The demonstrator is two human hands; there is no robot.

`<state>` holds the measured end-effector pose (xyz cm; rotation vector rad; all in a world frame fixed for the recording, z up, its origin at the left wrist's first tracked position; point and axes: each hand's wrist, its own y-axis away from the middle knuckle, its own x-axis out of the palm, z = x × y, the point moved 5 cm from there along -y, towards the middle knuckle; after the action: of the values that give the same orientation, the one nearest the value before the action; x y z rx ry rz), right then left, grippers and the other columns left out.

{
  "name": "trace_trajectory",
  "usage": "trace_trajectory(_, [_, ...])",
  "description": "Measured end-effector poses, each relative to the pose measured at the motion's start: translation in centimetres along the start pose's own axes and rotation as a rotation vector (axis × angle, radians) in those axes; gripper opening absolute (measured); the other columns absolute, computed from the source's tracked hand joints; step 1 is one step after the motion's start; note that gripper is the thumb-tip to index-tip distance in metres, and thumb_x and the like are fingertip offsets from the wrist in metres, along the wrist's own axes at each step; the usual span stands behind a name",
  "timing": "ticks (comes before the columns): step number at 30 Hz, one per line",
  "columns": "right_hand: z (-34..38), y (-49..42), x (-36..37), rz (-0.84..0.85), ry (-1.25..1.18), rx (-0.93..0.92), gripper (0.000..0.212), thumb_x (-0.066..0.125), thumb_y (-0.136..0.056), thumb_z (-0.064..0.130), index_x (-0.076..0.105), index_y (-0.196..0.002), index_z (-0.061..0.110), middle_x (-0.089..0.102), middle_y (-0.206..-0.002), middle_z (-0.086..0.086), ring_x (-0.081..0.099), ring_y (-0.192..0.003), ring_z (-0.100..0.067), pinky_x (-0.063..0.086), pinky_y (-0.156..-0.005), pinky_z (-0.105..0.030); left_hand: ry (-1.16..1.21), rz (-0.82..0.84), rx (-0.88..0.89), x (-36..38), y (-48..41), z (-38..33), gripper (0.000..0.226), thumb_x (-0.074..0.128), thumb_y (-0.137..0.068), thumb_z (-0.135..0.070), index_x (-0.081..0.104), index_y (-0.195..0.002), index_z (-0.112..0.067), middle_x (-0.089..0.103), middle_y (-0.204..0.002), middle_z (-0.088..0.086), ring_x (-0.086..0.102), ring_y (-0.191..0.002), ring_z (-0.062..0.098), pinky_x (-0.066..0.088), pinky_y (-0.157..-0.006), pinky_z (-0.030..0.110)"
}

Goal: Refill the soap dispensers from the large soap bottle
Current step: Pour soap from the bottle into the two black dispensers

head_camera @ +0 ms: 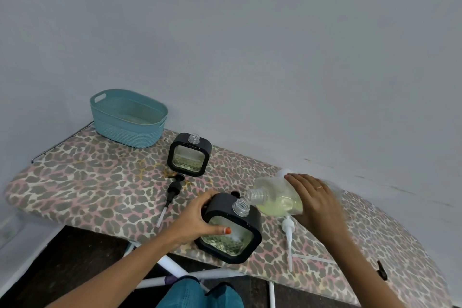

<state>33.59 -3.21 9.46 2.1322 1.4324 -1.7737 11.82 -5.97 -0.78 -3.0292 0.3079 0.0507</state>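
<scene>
Bottle (277, 199) tilted in right hand (316, 199), mouth just above near dispenser (231, 229) neck, left hand (197, 217) gripping dispenser's left side, 2 pumps (172, 192) loose on board (87, 182).

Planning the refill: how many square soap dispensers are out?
2. The near dispenser is gripped by the left hand; the far dispenser stands behind it, beside the teal basket.

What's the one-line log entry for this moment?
left hand: grips near dispenser | right hand: tips soap bottle toward its open neck | far dispenser: uncapped, untouched
</scene>
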Motion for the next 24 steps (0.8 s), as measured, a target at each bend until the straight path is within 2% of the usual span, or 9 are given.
trace_trajectory(2, [0.2,0.1,0.0,-0.013,-0.032,0.042,0.099,0.095,-0.030,0.032,0.047,-0.114,0.013,0.070,-0.103,-0.008,0.069,-0.091,-0.027,0.055,-0.076,-0.040,0.008,-0.004,0.007,-0.1,-0.1,-0.1,0.056,0.083,-0.058,-0.013,0.051,-0.102,-0.027,0.065,-0.095,-0.007,0.061,-0.092,-0.007,0.048,-0.074,0.008])
trace_trajectory(6, [0.7,0.4,-0.1,-0.075,-0.147,0.137,0.076,0.082,-0.054,0.046,0.048,-0.112,0.013,0.071,-0.099,-0.010,0.070,-0.084,-0.027,0.056,-0.066,-0.035,-0.001,-0.014,0.005,-0.6,-0.3,-0.2,0.069,0.083,-0.044,-0.046,0.052,-0.103,-0.026,0.067,-0.098,-0.020,0.062,-0.094,-0.002,0.048,-0.076,0.010])
trace_trajectory(9, [1.1,0.7,0.1,-0.095,-0.286,0.285,0.065,0.055,-0.067,0.059,0.049,-0.112,0.013,0.070,-0.097,-0.011,0.070,-0.078,-0.027,0.054,-0.058,-0.031,-0.012,-0.031,0.009,-0.7,-0.8,-0.2,0.054,0.083,-0.056,-0.021,0.052,-0.100,-0.025,0.066,-0.091,-0.006,0.062,-0.088,-0.006,0.048,-0.073,0.008])
trace_trajectory(11, [1.2,1.2,0.9,-0.089,-0.388,0.428,0.071,0.063,-0.064,0.057,0.051,-0.117,0.011,0.069,-0.101,-0.012,0.069,-0.081,-0.029,0.053,-0.058,-0.032,0.001,-0.052,0.025,-0.8,-1.1,-0.4,0.055,0.081,-0.059,-0.007,0.050,-0.100,-0.027,0.061,-0.096,-0.008,0.061,-0.086,-0.011,0.046,-0.071,0.005])
trace_trajectory(14, [1.1,2.3,2.3,-0.087,-0.552,0.666,0.077,0.081,-0.062,0.042,0.051,-0.124,0.008,0.064,-0.112,-0.011,0.062,-0.092,-0.025,0.048,-0.067,-0.032,0.023,-0.065,0.015,-1.1,-1.4,-0.3,0.069,0.085,-0.043,-0.042,0.051,-0.102,-0.028,0.067,-0.093,-0.011,0.062,-0.091,-0.008,0.047,-0.073,0.006])
trace_trajectory(16, [1.2,3.1,3.4,-0.108,-0.670,0.809,0.080,0.083,-0.061,0.036,0.047,-0.126,0.008,0.061,-0.115,-0.008,0.057,-0.096,-0.020,0.048,-0.073,-0.031,0.021,-0.067,0.010,-1.2,-1.7,-0.2,0.074,0.085,-0.039,-0.049,0.053,-0.103,-0.028,0.069,-0.094,-0.014,0.063,-0.092,-0.003,0.048,-0.074,0.008])
trace_trajectory(20, [2.1,4.7,5.4,-0.194,-0.885,1.080,0.094,0.074,-0.049,0.064,0.047,-0.120,0.009,0.060,-0.112,-0.010,0.059,-0.100,-0.028,0.053,-0.082,-0.048,0.009,-0.092,0.032,-1.5,-2.5,-0.4,0.066,0.089,-0.047,-0.030,0.053,-0.102,-0.028,0.066,-0.097,-0.002,0.064,-0.093,-0.001,0.050,-0.074,0.011])
trace_trajectory(22, [2.8,5.3,6.1,-0.233,-0.940,1.132,0.092,0.079,-0.050,0.062,0.048,-0.119,0.010,0.060,-0.109,-0.007,0.059,-0.099,-0.025,0.053,-0.084,-0.047,0.010,-0.111,0.031,-1.8,-2.9,-0.4,0.072,0.088,-0.040,-0.046,0.055,-0.102,-0.029,0.068,-0.096,-0.003,0.065,-0.094,0.003,0.051,-0.075,0.014])
trace_trajectory(24, [3.1,5.8,6.7,-0.264,-0.981,1.172,0.082,0.081,-0.054,0.045,0.048,-0.120,0.009,0.059,-0.108,-0.004,0.058,-0.100,-0.023,0.053,-0.085,-0.039,0.001,-0.143,0.028,-2.1,-3.4,-0.6,0.075,0.083,-0.036,-0.059,0.056,-0.101,-0.032,0.068,-0.095,-0.006,0.064,-0.094,0.003,0.051,-0.076,0.014])
